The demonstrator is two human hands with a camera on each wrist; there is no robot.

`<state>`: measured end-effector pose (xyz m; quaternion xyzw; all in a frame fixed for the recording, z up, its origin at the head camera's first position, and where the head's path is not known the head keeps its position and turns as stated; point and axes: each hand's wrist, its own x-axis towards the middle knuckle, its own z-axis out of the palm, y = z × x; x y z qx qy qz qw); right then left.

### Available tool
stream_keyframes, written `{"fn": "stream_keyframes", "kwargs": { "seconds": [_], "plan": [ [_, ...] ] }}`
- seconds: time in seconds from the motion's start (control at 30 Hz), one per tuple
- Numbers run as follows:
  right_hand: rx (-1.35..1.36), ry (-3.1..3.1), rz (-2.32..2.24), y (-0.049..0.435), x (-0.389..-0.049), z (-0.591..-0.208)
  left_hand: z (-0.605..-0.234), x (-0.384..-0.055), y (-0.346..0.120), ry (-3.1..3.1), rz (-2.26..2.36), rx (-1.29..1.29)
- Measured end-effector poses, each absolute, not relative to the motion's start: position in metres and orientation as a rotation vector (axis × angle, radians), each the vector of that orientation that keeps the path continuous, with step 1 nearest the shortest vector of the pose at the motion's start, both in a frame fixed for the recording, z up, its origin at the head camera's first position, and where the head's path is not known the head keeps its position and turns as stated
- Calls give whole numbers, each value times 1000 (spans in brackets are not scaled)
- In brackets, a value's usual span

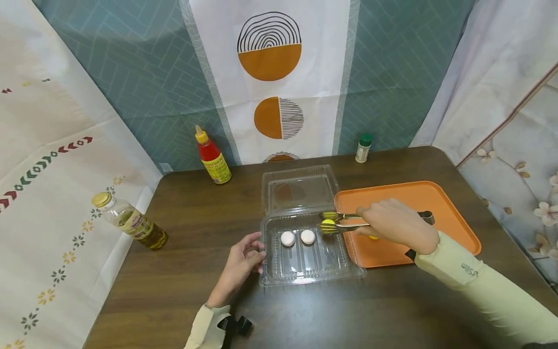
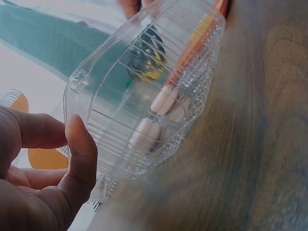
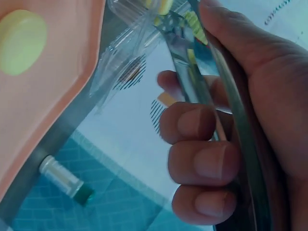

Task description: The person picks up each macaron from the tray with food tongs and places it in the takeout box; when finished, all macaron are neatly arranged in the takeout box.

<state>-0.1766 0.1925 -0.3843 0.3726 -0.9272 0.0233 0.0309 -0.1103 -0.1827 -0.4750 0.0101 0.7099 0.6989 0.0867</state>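
My left hand (image 1: 244,254) pinches the left rim of a clear plastic clamshell container (image 1: 279,274) between thumb and finger, plain in the left wrist view. Two pale macarons (image 1: 287,238) sit side by side in its base. My right hand (image 1: 394,223) grips metal tongs (image 1: 350,226), fingers wrapped round their arms. Between the tong heads is a yellow macaron (image 1: 328,222), over the right part of the container's base. Another yellow macaron (image 3: 21,42) lies on the orange tray (image 1: 410,194), mostly hidden under my right hand in the head view.
The container's lid (image 1: 301,191) lies folded back behind its base. A red and yellow squeeze bottle (image 1: 213,157) and a green-capped shaker (image 1: 363,148) stand at the table's back edge. An oil bottle (image 1: 135,225) stands at the left edge.
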Motion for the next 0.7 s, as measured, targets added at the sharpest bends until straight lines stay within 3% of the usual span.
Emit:
{"fn": "stream_keyframes", "kwargs": {
  "seconds": [0.7],
  "plan": [
    [1219,-2884,-1,171,-187,-387,-474,-109,-184,2139,2080,36]
  ]
}}
